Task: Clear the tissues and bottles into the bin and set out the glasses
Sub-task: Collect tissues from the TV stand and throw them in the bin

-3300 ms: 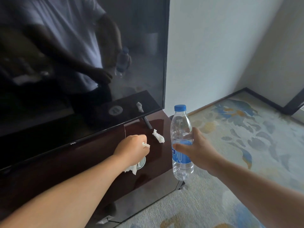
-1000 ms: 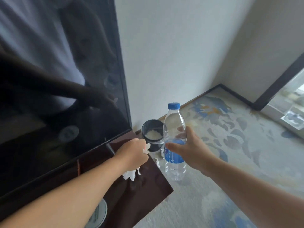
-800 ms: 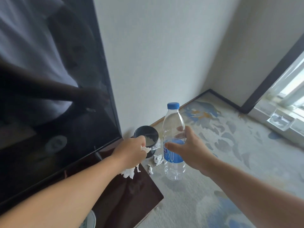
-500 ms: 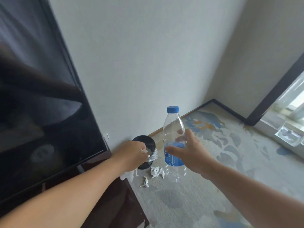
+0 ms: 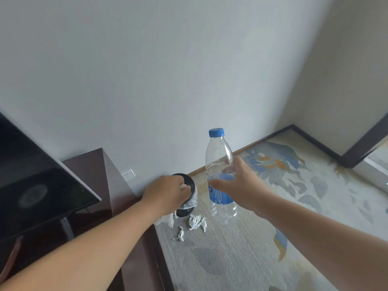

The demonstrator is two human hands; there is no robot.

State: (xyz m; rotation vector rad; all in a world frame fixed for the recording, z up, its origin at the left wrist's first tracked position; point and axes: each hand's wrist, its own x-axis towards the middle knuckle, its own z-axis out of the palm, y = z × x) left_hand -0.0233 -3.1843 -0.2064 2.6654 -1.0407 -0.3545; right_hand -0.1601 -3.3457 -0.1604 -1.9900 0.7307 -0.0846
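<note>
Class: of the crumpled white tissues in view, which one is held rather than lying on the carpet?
The crumpled white tissue hanging from the closed left hand; the other two tissue scraps lie loose on the carpet.

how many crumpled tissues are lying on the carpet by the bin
2: a larger wad in front of the bin, a smaller scrap nearer the camera. The left hand may hide more.

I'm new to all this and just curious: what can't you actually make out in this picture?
Head view, the only one:
- Inside of the bin: the left hand covers its opening.
- How much tissue the fist holds: fingers hide most.
- Bottle label text: too small, partly behind the right hand.
- Glasses: none in view.
</note>
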